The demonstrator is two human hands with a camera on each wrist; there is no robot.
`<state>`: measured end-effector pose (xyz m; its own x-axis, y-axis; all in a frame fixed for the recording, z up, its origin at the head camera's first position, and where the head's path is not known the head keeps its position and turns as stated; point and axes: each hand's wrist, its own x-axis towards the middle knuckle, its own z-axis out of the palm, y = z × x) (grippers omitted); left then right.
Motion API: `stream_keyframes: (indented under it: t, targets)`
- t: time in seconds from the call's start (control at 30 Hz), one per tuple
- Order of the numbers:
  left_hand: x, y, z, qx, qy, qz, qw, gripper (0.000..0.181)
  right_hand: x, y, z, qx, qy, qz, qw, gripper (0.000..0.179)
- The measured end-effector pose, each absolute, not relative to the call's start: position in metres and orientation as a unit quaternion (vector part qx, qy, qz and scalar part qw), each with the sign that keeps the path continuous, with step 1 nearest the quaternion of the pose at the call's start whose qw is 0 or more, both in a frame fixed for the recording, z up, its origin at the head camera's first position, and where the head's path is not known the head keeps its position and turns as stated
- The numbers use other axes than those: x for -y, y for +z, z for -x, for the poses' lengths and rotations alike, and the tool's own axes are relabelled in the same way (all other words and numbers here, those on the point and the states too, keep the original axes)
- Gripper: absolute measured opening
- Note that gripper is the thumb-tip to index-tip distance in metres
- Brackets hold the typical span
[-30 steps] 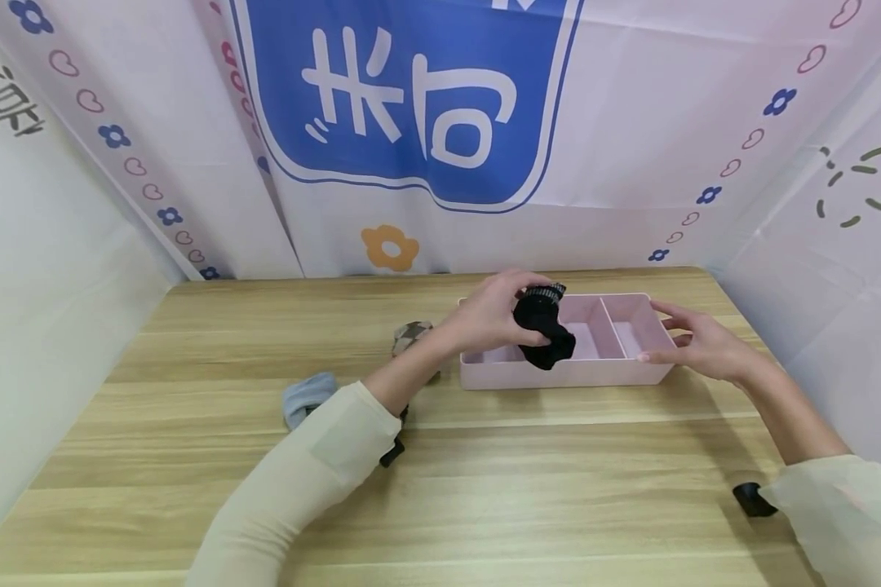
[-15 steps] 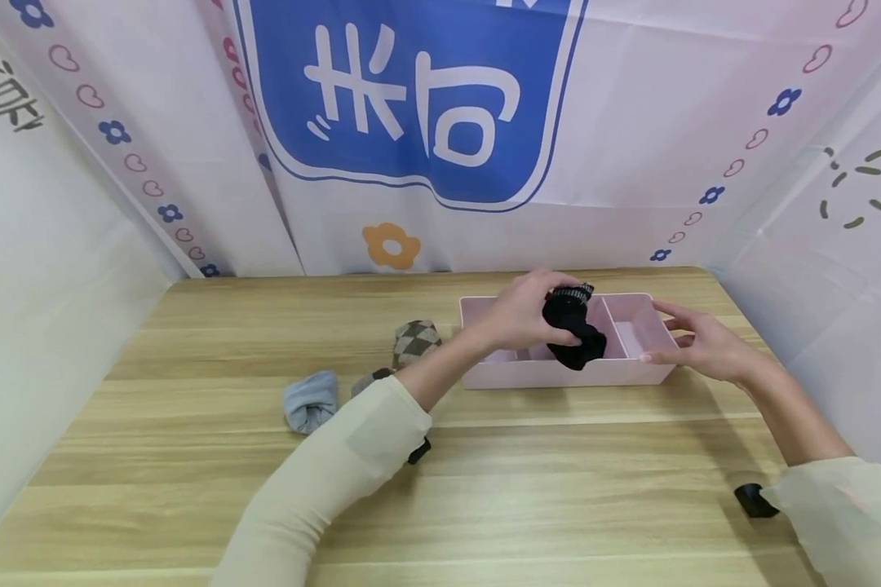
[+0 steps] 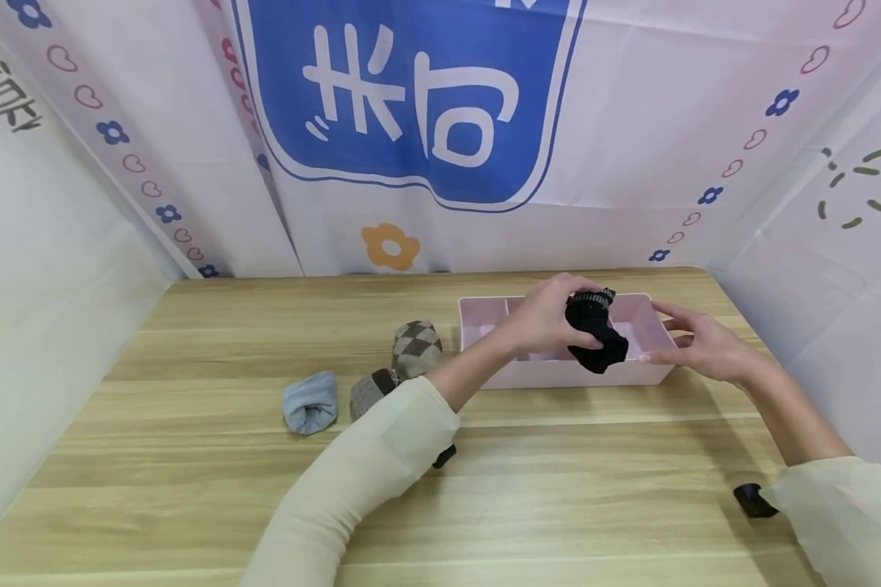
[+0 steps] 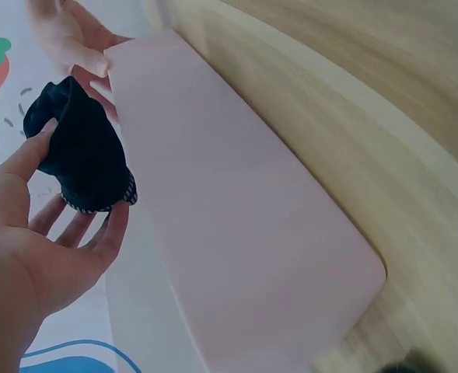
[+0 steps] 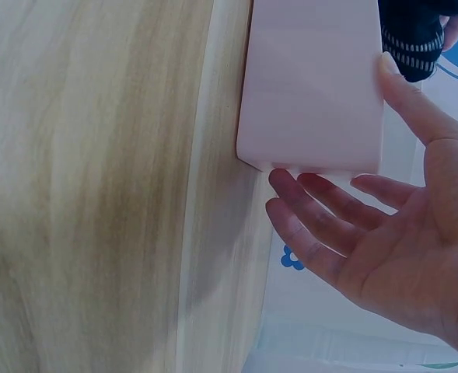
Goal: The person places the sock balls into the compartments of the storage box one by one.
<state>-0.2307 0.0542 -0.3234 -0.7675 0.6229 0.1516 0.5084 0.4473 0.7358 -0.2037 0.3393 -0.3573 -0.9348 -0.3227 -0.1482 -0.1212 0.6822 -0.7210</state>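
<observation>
Black rolled sock (image 3: 595, 336) held above pink divided box (image 3: 536, 376)

Left hand (image 3: 546, 316): grasping the black rolled sock, thumb pressed on 1 end, fingertips at the cuff, which carries a pale checked pattern. Sock position: over the right part of the box in the head view, its lower end overlapping the front rim. Left wrist view shows the sock up at the level of the box's upper edge, outside any compartment.

Right hand (image 3: 712, 346): grasping the box by its right end, thumb on the front rim near the corner, other fingers around the end wall. Right wrist view agrees: thumb tip at the upper edge, fingers curled close to the end wall.

Box: upright on the wooden table (image 3: 154, 489), long side facing the person. 1 divider is plain to see near the left end; the middle is largely hidden by the left hand and sock.

Left of the box, 3 more rolled items, apparently socks: argyle sock (image 3: 416, 349), nearest the box; grey sock (image 3: 370, 395) with a dark band, just beside it, partly covered by the left sleeve (image 3: 352, 481); light blue sock (image 3: 310, 403), farthest left, apart from the others.

Behind the table: white printed backdrop (image 3: 631, 122) with a blue panel.
</observation>
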Motion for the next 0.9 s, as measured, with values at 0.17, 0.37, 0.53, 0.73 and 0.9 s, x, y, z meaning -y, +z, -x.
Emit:
stream_keyframes:
  t: [0.17,0.37,0.53,0.73,0.9]
  targets:
    - [-0.062,-0.327,0.233,-0.838,0.438,-0.313,0.083,0.070,-0.340,-0.358,0.204,-0.910,-0.372,0.124,0.132,0.092]
    - [-0.072,-0.327,0.236,-0.849,0.435,-0.290,0.076,0.072,-0.341,-0.358,0.205,-0.912,-0.370,0.120,0.133,0.093]
    - [-0.079,-0.329,0.238,-0.857,0.434,-0.270,0.064,0.072,-0.340,-0.356,0.205,-0.913,-0.367,0.118,0.133,0.093]
    - [-0.091,-0.335,0.242,-0.858,0.440,-0.263,0.042,0.071,-0.340,-0.355,0.205,-0.912,-0.367,0.120,0.138,0.093]
    - [-0.101,-0.341,0.244,-0.860,0.441,-0.253,0.032,0.073,-0.342,-0.356,0.205,-0.912,-0.366,0.122,0.140,0.093]
